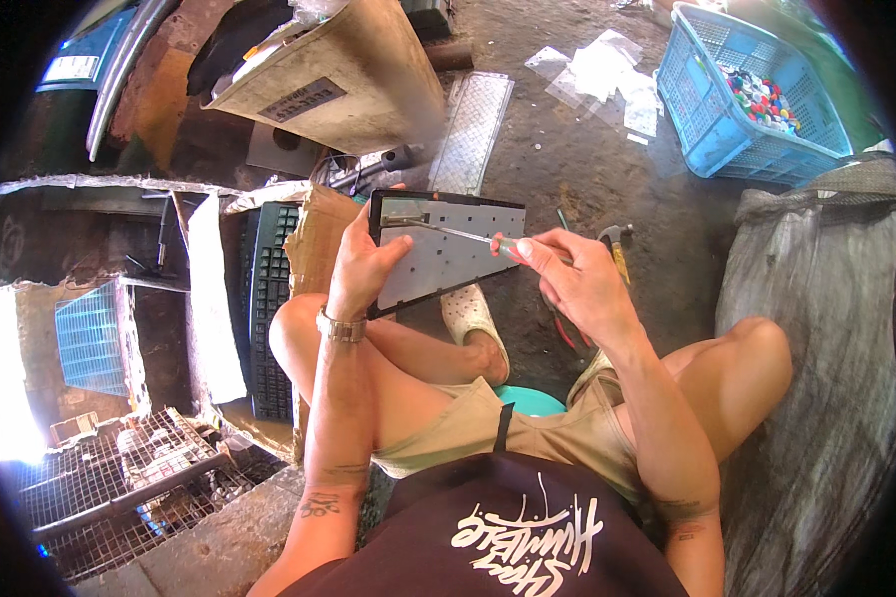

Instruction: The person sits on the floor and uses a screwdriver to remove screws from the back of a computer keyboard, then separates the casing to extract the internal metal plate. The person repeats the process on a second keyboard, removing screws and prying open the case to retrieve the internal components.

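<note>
My left hand (366, 267) grips the left edge of a flat keyboard panel (458, 254), held tilted with its grey underside toward me. My right hand (577, 284) is closed around the handle of a screwdriver (468, 237). Its thin shaft reaches left across the panel, and the tip rests near the panel's upper left corner. I sit on a low teal stool (528, 400) with both knees bent; the panel hovers above my left knee.
A black keyboard (269, 318) stands on edge in a cardboard box at left. A blue plastic crate (737, 109) holds small colourful parts at upper right. A hammer (617, 244), a grey sack (826, 328), a metal keyboard plate (473, 124) and wire cages (119, 478) surround me.
</note>
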A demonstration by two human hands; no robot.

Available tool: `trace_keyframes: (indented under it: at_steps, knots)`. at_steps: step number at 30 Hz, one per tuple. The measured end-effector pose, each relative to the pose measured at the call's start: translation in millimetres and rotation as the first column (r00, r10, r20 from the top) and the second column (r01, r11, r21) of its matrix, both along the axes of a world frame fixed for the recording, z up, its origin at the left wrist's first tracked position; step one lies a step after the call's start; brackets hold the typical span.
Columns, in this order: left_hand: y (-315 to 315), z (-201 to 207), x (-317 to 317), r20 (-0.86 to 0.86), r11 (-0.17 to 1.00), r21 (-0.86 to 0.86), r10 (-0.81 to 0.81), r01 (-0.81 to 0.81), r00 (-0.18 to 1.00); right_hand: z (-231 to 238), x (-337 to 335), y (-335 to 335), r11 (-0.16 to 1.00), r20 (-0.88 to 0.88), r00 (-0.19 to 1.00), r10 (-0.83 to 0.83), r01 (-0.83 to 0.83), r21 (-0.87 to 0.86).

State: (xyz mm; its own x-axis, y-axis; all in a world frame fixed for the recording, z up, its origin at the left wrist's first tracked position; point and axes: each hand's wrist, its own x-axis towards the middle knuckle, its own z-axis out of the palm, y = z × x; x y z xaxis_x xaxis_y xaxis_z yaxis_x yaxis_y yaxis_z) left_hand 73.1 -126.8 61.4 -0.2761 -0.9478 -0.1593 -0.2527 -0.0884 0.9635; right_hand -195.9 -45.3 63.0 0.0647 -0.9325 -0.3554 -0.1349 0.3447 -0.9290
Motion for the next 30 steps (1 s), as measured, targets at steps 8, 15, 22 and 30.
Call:
trace_keyframes:
  at_steps: [8,15,22,30]
  knots:
    - [-2,4,0,0.022,0.997,0.013,-0.073,0.073,0.997,-21,2,6,0.828,-0.026,0.998,-0.054,0.03,-0.56]
    - [2,11,-7,0.091,0.988,0.024,-0.154,0.152,0.984,-10,-15,12,0.873,0.851,0.493,-0.181,-0.317,0.37]
    - [1,13,-7,0.138,0.974,-0.005,-0.222,0.225,0.965,-7,14,20,0.901,-0.069,0.99,0.125,-0.142,-0.409]
    - [-9,9,-11,0.013,0.976,0.015,-0.218,0.218,0.976,-21,28,17,0.913,0.036,0.997,-0.072,0.08,-0.4]
